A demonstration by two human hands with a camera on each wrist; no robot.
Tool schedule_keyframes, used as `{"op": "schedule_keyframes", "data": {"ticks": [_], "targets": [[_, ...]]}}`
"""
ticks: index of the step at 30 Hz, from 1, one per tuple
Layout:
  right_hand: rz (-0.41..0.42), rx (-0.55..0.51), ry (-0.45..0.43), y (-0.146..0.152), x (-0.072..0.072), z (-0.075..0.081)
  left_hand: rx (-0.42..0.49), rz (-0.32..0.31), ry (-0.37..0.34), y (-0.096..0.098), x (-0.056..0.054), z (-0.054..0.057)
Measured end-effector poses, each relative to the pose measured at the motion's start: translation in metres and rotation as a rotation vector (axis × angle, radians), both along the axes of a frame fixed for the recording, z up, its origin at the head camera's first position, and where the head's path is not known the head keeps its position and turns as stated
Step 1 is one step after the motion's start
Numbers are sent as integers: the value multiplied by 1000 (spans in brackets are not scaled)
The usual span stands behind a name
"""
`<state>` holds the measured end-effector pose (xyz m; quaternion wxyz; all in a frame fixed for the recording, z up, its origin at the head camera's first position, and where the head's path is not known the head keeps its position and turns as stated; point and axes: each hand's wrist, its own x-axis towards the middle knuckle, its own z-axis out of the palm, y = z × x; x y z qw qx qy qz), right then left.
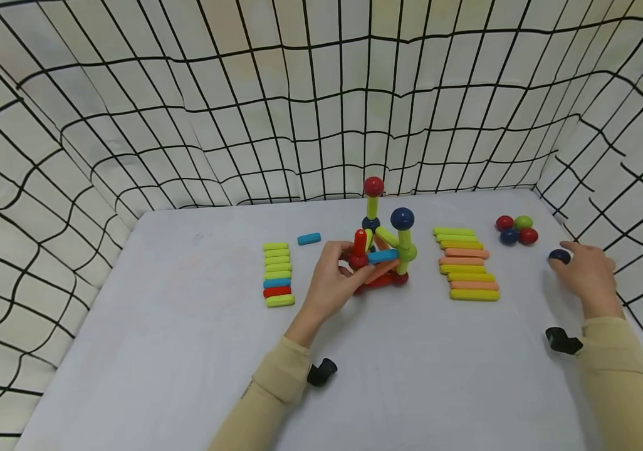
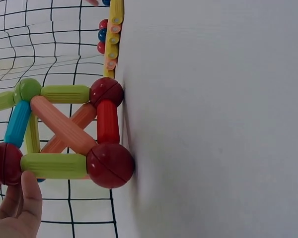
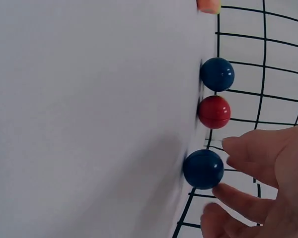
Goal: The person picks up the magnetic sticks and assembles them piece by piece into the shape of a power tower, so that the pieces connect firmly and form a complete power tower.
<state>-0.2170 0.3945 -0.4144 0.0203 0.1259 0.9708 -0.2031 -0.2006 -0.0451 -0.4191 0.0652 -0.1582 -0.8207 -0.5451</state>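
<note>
My left hand (image 1: pixel 335 275) grips a red ball at the near left corner of a structure built of balls and sticks (image 2: pixel 64 126). Beside the held ball, a thumb or finger lies against a light green stick (image 2: pixel 54 165). Two upright green sticks on the structure carry a red ball (image 1: pixel 374 186) and a blue ball (image 1: pixel 402 218). Far to the right, my right hand (image 1: pixel 589 272) is at a loose dark blue ball (image 3: pixel 203 169) on the table; the fingers are spread beside it, one fingertip at its edge, not closed round it.
Left of the structure lies a column of short sticks (image 1: pixel 277 267), with a single blue stick (image 1: pixel 309 238) behind. To its right is a column of longer sticks (image 1: pixel 464 253). Several balls (image 1: pixel 527 236) cluster at the back right. Black netting (image 1: pixel 321 113) borders the white table (image 1: pixel 175 351).
</note>
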Motion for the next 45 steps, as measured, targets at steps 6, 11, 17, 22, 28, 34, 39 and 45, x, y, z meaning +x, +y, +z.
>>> {"op": "schedule_keyframes", "data": {"ticks": [6,11,17,22,28,34,39,45], "targets": [[30,5,-21,3,-4,-12,5,-49,-1,-6,6,1],[48,6,30,-5,-6,-15,-1,-97,56,-8,9,-2],[126,-106,166,-52,6,7,9,-119,113,-3,10,-5],[278,-298,218,-113,32,49,14,-114,134,5,13,-4],[496,-466,292,-174,59,79,-37,-104,177,13,15,-4],[599,-423,425,-209,53,84,-51,-102,171,15,16,-5],[610,-396,457,-224,44,82,-47,-100,192,16,16,-6],[622,-379,491,-230,40,82,-40,-84,199,16,17,-6]]}}
